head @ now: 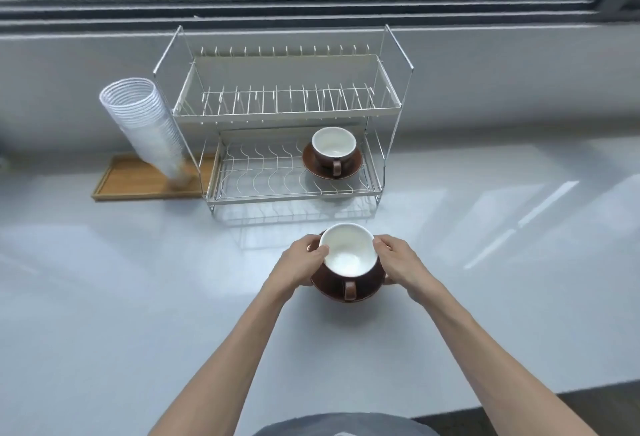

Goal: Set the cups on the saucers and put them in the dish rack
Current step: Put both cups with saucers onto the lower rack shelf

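A brown cup with a white inside point(349, 252) sits on a brown saucer point(332, 289), its handle toward me, in front of the dish rack. My left hand point(300, 262) grips the saucer's left edge and my right hand point(398, 260) grips its right edge, thumbs near the cup's rim. Whether the saucer is lifted off the counter I cannot tell. A second brown cup point(333, 146) stands on its saucer point(353, 169) on the right of the lower tier of the two-tier wire dish rack point(277, 113).
A leaning stack of clear plastic cups point(145, 124) stands on a wooden tray point(138, 179) left of the rack. The rack's upper tier holds nothing. The pale counter point(104, 279) runs under a window ledge; its front edge shows at lower right.
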A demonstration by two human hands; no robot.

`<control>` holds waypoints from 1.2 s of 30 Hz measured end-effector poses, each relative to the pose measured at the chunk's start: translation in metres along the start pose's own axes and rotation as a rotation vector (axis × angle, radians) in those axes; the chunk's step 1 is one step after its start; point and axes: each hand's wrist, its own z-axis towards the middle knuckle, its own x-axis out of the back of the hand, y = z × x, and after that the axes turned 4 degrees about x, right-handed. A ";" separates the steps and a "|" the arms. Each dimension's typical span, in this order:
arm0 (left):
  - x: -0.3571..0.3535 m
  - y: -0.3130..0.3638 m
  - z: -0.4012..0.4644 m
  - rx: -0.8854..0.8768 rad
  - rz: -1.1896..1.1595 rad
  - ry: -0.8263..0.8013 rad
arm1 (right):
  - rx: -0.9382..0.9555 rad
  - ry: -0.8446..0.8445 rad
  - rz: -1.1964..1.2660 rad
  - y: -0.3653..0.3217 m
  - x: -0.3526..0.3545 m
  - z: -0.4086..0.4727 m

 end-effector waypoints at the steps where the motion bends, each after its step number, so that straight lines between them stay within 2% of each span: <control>1: 0.007 0.001 0.001 0.002 -0.005 0.005 | 0.005 -0.013 0.001 -0.006 -0.003 0.004; 13: 0.098 0.036 0.025 0.094 0.053 -0.016 | 0.020 -0.154 0.009 -0.089 -0.040 0.058; 20: 0.141 0.056 0.054 0.120 0.038 0.043 | 0.043 -0.181 0.012 -0.131 -0.061 0.096; 28: 0.158 0.079 0.101 0.131 -0.192 0.238 | 0.040 -0.139 0.009 -0.164 -0.085 0.148; 32: 0.164 0.079 0.128 0.077 -0.163 0.353 | 0.088 -0.112 -0.038 -0.172 -0.098 0.170; 36: 0.169 0.078 0.141 0.023 -0.226 0.376 | 0.100 -0.064 -0.039 -0.176 -0.107 0.186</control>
